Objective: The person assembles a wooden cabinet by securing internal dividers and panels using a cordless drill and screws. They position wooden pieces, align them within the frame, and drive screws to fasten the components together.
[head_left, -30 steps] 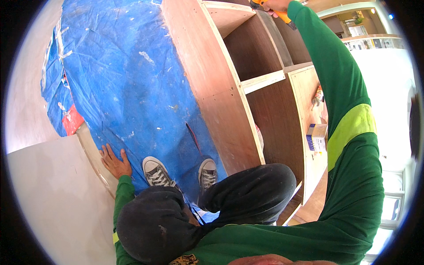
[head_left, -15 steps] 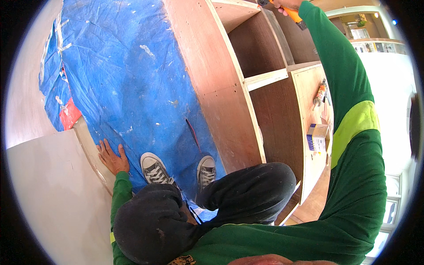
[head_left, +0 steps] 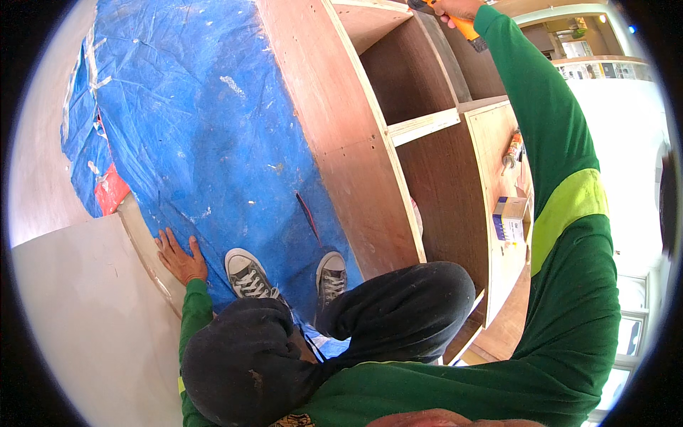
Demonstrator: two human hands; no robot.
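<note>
Person crouching in green long sleeves with yellow-green bands, dark trousers, laced sneakers [head_left: 245,274] planted on a blue tarp [head_left: 206,121].

Right hand [head_left: 461,8]: far up at the top edge of view, arm stretched out, fingers wrapped around a yellow-orange tool [head_left: 466,28] with dark ends. Tool sits over the far part of an open wooden cabinet [head_left: 366,164]; the upper end is partly cut off, so I can't tell whether it touches the wood.

Left hand [head_left: 182,260]: palm down, fingers spread, at the tarp's left edge, beside a pale strip [head_left: 146,249] and near a large light-grey panel [head_left: 92,313]. Nothing gripped there. A red patch [head_left: 112,191] shows beyond the fingertips.

Cabinet: brown compartments, reddish long side facing the tarp, pale raw edges. On its pale wooden surface [head_left: 491,164], right of the compartments, a blue-and-white box [head_left: 509,219] and, farther along, a nozzled tube [head_left: 511,149] lying near the outstretched sleeve. Tarp is creased, white-spotted, with a dark slit [head_left: 307,215] ahead of the right sneaker.
</note>
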